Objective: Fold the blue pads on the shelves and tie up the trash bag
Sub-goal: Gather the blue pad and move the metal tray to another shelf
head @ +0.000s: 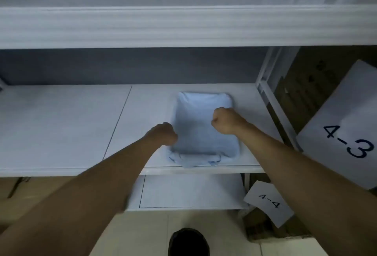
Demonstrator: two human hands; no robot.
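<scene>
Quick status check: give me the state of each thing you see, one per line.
blue pad: folded into a rectangle, flat on the shelf, loose edge at its near end.
left hand: fisted at the pad's left edge.
right hand: fisted over the pad; grip unclear.
4-3 sign: tilted.
4-4 sign: tilted.

Storeroom or stockroom: white metal shelving (pixel 61 125) in tiers, with white location labels reading "4-3" (pixel 346 133) and "4-4" (pixel 268 202) fixed at the shelf ends, brown cardboard boxes (pixel 302 84) in the next bay, pale tiled floor (pixel 142 233) below.
</scene>
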